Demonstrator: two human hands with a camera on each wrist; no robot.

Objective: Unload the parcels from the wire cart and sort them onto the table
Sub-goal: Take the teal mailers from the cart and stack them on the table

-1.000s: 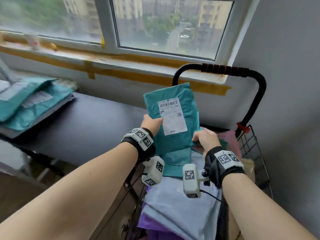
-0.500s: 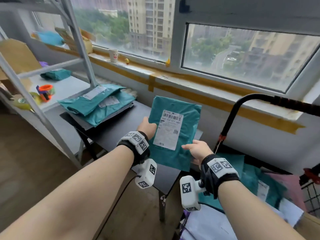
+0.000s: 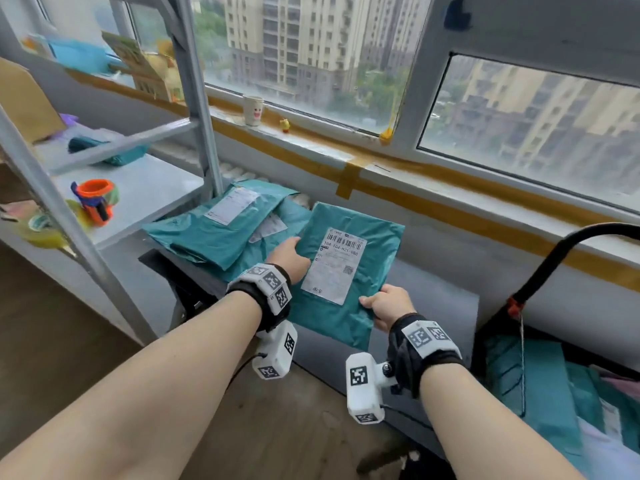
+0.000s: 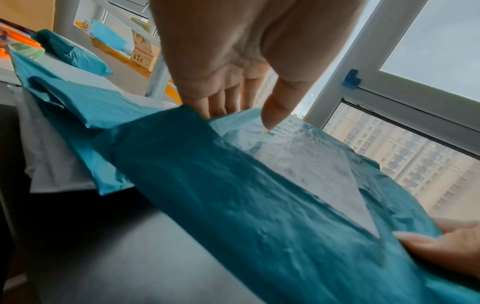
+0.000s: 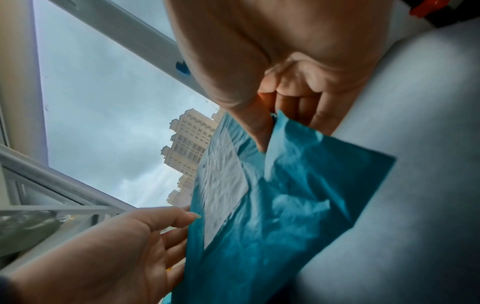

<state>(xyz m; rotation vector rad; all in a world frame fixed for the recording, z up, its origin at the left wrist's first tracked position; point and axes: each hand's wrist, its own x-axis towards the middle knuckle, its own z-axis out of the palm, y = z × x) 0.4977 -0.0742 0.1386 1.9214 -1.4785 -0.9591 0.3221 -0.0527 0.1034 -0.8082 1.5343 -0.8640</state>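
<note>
- Since the earlier frame the teal parcel (image 3: 349, 275) has been carried leftward from above the wire cart (image 3: 568, 265) and is now held over the dark worktop (image 3: 446, 313), its far-left corner overlapping the pile of teal parcels (image 3: 214, 233) at the worktop's left end.
- The parcel's left edge is pinched by the left hand (image 3: 290, 258) — thumb on top by the white label (image 3: 334, 265), fingers beneath.
- Its near-right corner is held in the grip of the right hand (image 3: 386, 304), thumb above, curled fingers below.
- More teal parcels are seen in the cart at the worktop's right end.
</note>
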